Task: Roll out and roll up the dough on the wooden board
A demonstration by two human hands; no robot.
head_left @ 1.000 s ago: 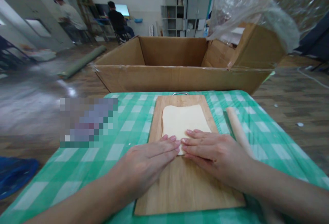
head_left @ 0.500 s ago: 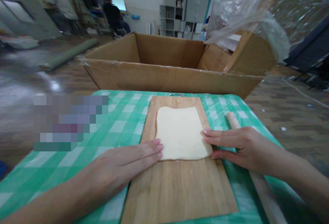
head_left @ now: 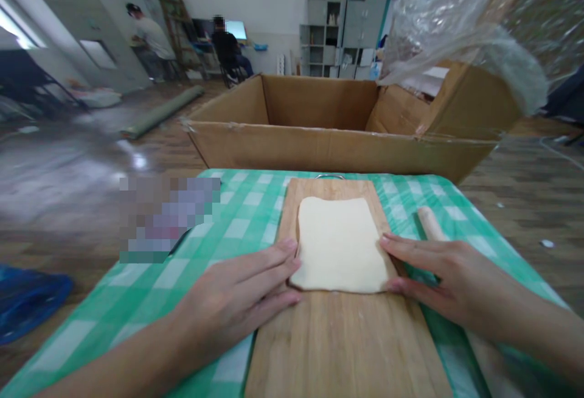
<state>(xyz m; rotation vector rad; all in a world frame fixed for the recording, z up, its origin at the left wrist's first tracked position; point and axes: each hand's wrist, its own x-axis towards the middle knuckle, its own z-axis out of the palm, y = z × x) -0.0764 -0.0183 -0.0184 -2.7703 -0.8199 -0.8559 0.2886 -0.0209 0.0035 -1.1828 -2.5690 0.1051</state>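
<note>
A flat, roughly square sheet of pale dough (head_left: 342,244) lies on a wooden cutting board (head_left: 351,343). My left hand (head_left: 249,282) is at the sheet's left edge, fingers stretched out, fingertips at its lower left side. Across from it, my right hand (head_left: 438,270) has its fingertips against the right edge, with the thumb by the lower right corner. Neither hand grips the dough. A wooden rolling pin (head_left: 430,223) rests on the cloth right of the board, partly covered by my right hand and forearm.
A green and white checked cloth (head_left: 241,227) covers the table. At its left lies a blurred-out flat item (head_left: 171,221). Beyond the far edge stands a large open cardboard box (head_left: 319,148) with clear plastic wrap (head_left: 438,27). A blue plastic bag (head_left: 31,303) is at the left. Two people are in the background.
The view has swung a little to the left, so everything sits further right. My left hand's fingers are more spread, with its thumb now showing. The dough sheet looks the same.
</note>
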